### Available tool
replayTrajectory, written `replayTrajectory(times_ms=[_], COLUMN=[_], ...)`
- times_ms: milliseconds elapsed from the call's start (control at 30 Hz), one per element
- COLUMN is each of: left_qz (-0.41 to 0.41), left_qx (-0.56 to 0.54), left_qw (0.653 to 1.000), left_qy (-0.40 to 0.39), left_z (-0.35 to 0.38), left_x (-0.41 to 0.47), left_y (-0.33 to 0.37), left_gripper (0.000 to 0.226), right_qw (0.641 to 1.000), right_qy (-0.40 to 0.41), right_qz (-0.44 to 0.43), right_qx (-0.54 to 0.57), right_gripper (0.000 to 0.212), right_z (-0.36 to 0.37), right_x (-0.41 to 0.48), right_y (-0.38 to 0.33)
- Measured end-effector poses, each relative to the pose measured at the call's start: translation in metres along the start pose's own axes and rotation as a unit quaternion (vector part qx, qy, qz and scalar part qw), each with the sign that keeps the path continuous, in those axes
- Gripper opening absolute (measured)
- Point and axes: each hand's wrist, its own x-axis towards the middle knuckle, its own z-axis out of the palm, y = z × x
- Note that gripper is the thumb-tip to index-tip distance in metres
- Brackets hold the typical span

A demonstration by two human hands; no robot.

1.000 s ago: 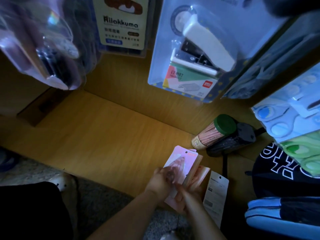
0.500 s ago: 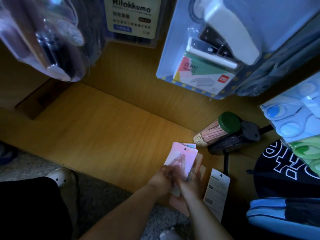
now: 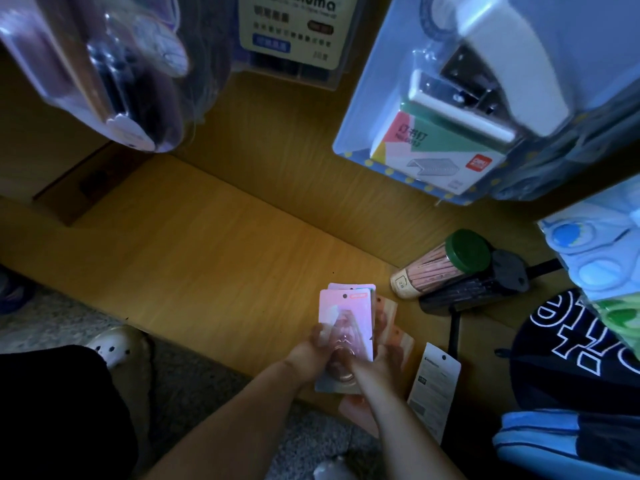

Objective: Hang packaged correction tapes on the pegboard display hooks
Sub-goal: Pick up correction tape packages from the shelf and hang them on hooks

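Across the middle of the view: wooden shelf (image 3: pixel 207 258), lit dimly, with a wooden back panel (image 3: pixel 277 133) rising behind it. Hanging in front of the panel, upper right: stapler pack (image 3: pixel 450 109), white stapler over a coloured box of staples. Upper left: clear pen pack (image 3: pixel 97 71), blurred. Between them: beige-labelled pack (image 3: pixel 294 32), top cut off by the frame. Right side of shelf: black bag (image 3: pixel 568 355) with white outlined letters; blue pouch (image 3: pixel 540 441) just below it. Right edge: blue and green blister packs (image 3: pixel 595 251) hanging, partly out of frame. Lying on the shelf near the back: pencil tube (image 3: pixel 433 271) with a green lid, touching a black tube (image 3: pixel 478 292) beside it. White shoe (image 3: pixel 114 344) on the floor at lower left. White tag (image 3: pixel 434 386) lies flat at the shelf's front edge, just right of the hands. Stack of pink packs (image 3: pixel 346 313) is held upright just above the shelf's front edge, punched hole at the top; contents too blurred to tell. Peach packs (image 3: pixel 401 337) lie on the shelf under and just right of the stack. Left hand (image 3: pixel 304 358) grips the stack's lower left edge, thumb across the front. Right hand (image 3: pixel 381 362) grips the lower right edge, fingers mostly hidden behind the stack. Both hands close together, clamped on the stack.
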Motion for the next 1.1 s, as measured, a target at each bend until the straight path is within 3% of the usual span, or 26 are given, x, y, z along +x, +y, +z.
replayTrajectory(times_ms=[133, 233, 467, 600, 667, 733, 833, 933, 1100], left_qz=[-0.029, -0.056, -0.086, -0.122, -0.129, -0.113, -0.069, -0.009, 0.106], left_qx=[-0.099, -0.127, -0.105, -0.211, -0.252, -0.244, -0.275, -0.306, -0.310], left_qw=[0.995, 0.990, 0.989, 0.967, 0.958, 0.963, 0.959, 0.952, 0.945], left_qy=[-0.004, 0.023, 0.055, 0.072, 0.052, 0.024, 0.014, 0.002, 0.005], left_z=[0.002, 0.000, -0.016, -0.031, -0.039, -0.046, -0.054, -0.062, -0.070], left_x=[-0.005, -0.006, -0.014, -0.026, -0.037, -0.055, -0.090, -0.133, -0.214], left_y=[-0.002, -0.001, -0.007, -0.006, -0.002, 0.005, 0.020, 0.037, 0.064], left_gripper=[0.037, 0.022, 0.039, 0.065, 0.066, 0.050, 0.030, 0.025, 0.024], right_qw=[0.994, 0.988, 0.968, 0.946, 0.934, 0.919, 0.897, 0.882, 0.874], right_qy=[-0.078, -0.082, -0.117, -0.187, -0.228, -0.266, -0.297, -0.306, -0.274], right_qz=[0.027, 0.040, 0.038, 0.031, 0.021, 0.007, -0.032, -0.082, -0.177], right_qx=[0.069, 0.121, 0.221, 0.263, 0.275, 0.291, 0.326, 0.349, 0.360], right_gripper=[0.057, 0.060, 0.041, 0.040, 0.038, 0.041, 0.026, 0.021, 0.035], right_z=[0.004, 0.015, 0.013, 0.000, -0.009, -0.019, -0.036, -0.055, -0.085], right_x=[-0.002, -0.007, -0.016, -0.025, -0.037, -0.052, -0.083, -0.123, -0.195], right_y=[-0.002, 0.000, 0.001, 0.001, -0.005, -0.012, -0.021, -0.031, -0.039])
